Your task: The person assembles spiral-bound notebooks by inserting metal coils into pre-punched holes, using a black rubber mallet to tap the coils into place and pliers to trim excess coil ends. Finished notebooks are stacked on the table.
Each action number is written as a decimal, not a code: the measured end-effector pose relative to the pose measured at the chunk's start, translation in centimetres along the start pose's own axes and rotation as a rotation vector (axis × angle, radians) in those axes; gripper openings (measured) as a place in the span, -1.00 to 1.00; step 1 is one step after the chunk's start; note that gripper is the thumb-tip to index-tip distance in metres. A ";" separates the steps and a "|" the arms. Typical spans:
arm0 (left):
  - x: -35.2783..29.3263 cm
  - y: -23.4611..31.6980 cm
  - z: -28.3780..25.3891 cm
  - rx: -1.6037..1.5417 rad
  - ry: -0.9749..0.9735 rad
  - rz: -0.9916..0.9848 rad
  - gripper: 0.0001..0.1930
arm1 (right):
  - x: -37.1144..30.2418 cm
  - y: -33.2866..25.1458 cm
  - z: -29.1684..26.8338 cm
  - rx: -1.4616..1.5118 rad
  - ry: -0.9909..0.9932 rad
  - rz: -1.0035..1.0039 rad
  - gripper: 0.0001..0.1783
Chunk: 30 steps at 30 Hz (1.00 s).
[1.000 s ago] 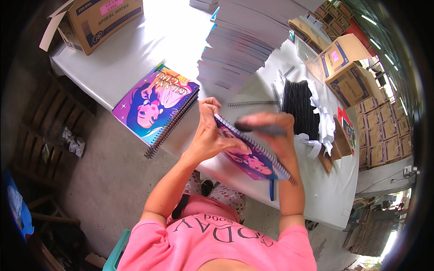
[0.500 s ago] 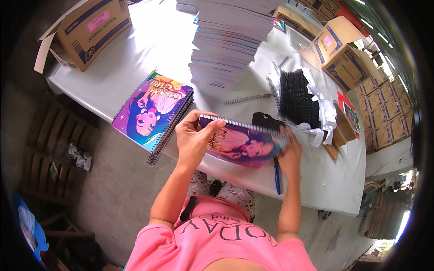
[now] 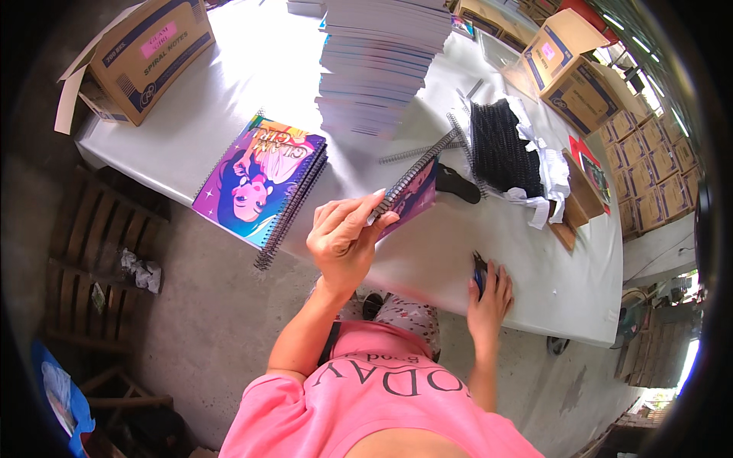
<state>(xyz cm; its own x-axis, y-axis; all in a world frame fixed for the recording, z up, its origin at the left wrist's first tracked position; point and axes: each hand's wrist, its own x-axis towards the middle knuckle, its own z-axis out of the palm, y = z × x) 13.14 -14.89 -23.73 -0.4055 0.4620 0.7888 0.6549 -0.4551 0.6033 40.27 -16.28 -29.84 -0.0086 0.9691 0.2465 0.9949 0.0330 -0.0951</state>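
My left hand [image 3: 343, 233] pinches one end of a spiral notebook [image 3: 412, 195] with a purple illustrated cover. The notebook is tilted up on edge above the table, its dark wire coil [image 3: 420, 169] running away from my fingers. At the table's front edge, my right hand [image 3: 489, 298] has its fingers round the blue handles of a pair of pliers [image 3: 479, 269]. The dark jaws point away from me. To the left lies a stack of similar spiral notebooks [image 3: 256, 183], the top cover showing an illustrated figure with dark blue hair.
A tall stack of paper sheets [image 3: 374, 76] stands at the back. Right of it are black coils [image 3: 504, 149] in white wrapping, a loose coil [image 3: 416, 154] and a black object [image 3: 458, 184]. Cartons stand at the far left [image 3: 164, 61] and right [image 3: 584, 91].
My right hand has let go of the notebook and moved down to the pliers. My left hand has turned the notebook so its coil points away from me.
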 end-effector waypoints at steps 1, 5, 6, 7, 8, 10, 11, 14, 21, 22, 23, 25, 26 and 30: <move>-0.2 -0.2 0.2 0.007 0.012 0.028 -0.64 | -0.1 0.0 0.1 0.015 0.023 -0.047 -0.49; -0.6 -0.2 0.6 0.023 0.038 0.057 -0.58 | 1.2 -2.8 -1.9 0.535 0.075 -0.153 -0.58; -0.8 -0.3 0.7 0.024 0.047 0.070 -0.57 | 1.8 -4.7 -3.5 0.786 0.078 -0.156 -0.60; -0.9 -0.4 0.6 0.028 0.051 0.078 -0.55 | 1.9 -6.5 -5.5 0.775 0.099 -0.263 -0.62; -1.0 -0.4 0.4 0.030 0.041 0.072 -0.55 | 2.0 -8.2 -7.3 0.767 0.124 -0.369 -0.63; -0.9 -0.2 0.2 0.028 0.029 0.060 -0.54 | 2.5 -10.7 -9.7 0.724 0.184 -0.533 -0.64; -0.8 -0.1 0.2 0.028 0.023 0.055 -0.53 | 3.0 -11.4 -10.1 0.701 0.214 -0.616 -0.64; -0.7 0.3 0.1 0.015 0.011 0.035 -0.49 | 3.7 -12.4 -9.6 0.667 0.237 -0.650 -0.63; -0.9 0.7 0.0 -0.005 0.003 0.004 -0.45 | 3.0 -12.6 -8.4 0.674 0.113 -0.623 -0.63; -0.9 0.7 0.1 -0.002 0.007 0.000 -0.46 | 2.9 -12.6 -8.2 0.808 0.036 -0.592 -0.63; -0.9 0.7 0.2 -0.005 0.012 0.025 -0.46 | 2.7 -12.6 -7.9 0.941 -0.041 -0.559 -0.63; -0.9 0.7 0.4 -0.011 0.023 0.076 -0.46 | 2.5 -12.3 -7.8 1.354 -0.428 -0.344 -0.63; -1.1 0.6 0.5 -0.016 0.031 0.077 -0.46 | 2.5 -11.8 -7.8 1.612 -0.745 -0.140 -0.63; -1.6 0.2 0.5 -0.033 0.042 0.088 -0.53 | 2.4 -10.9 -8.0 1.447 -0.650 -0.176 -0.63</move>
<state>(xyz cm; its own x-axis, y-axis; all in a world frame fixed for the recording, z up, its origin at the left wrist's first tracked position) 14.25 -15.34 -24.95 -0.3743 0.3872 0.8426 0.6680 -0.5177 0.5346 30.20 -16.26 -20.50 -0.5242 0.8504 -0.0456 0.0510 -0.0222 -0.9985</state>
